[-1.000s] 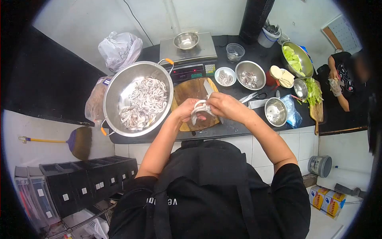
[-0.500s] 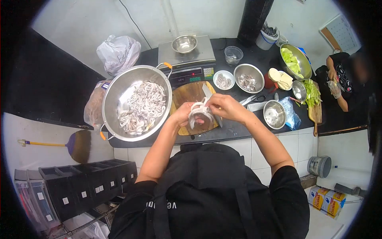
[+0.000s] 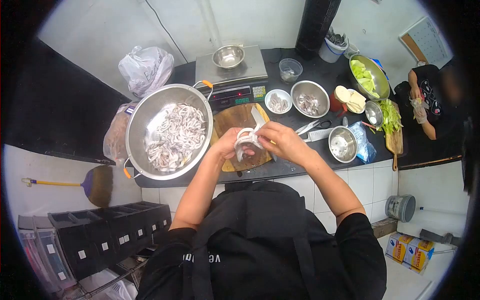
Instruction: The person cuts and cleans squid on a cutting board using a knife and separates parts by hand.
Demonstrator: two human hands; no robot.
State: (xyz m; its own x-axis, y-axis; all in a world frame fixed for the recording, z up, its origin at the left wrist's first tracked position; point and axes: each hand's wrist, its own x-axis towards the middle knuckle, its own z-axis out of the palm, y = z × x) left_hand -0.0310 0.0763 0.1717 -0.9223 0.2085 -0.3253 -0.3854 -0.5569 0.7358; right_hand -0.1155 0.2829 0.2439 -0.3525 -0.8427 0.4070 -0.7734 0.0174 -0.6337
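Observation:
Over the round wooden cutting board (image 3: pixel 235 118), both of my hands hold a pale, whitish piece of squid (image 3: pixel 243 133). My left hand (image 3: pixel 228 143) is curled around it from the left side. My right hand (image 3: pixel 286 141) pinches it from the right, and those fingers partly cover it. A pale flat shape, possibly a knife blade, sticks up beyond my right fingers; its lower part is hidden. To the left stands a large steel basin (image 3: pixel 135 142) with orange-gripped handles, holding a heap of squid tentacles (image 3: pixel 177 135).
Behind the board sits a scale (image 3: pixel 252 65) with a small steel bowl (image 3: pixel 228 56) on it. Squid bits fill a white bowl (image 3: pixel 278 101) and a steel bowl (image 3: pixel 310 99). Scissors (image 3: pixel 307 127) and a cleaver (image 3: pixel 320 134) lie at right. A co-worker (image 3: pixel 425 100) stands far right.
The squid piece has shifted and turned slightly between my hands, its ring shape less spread. My right fingers moved a little over it. The view shifted slightly.

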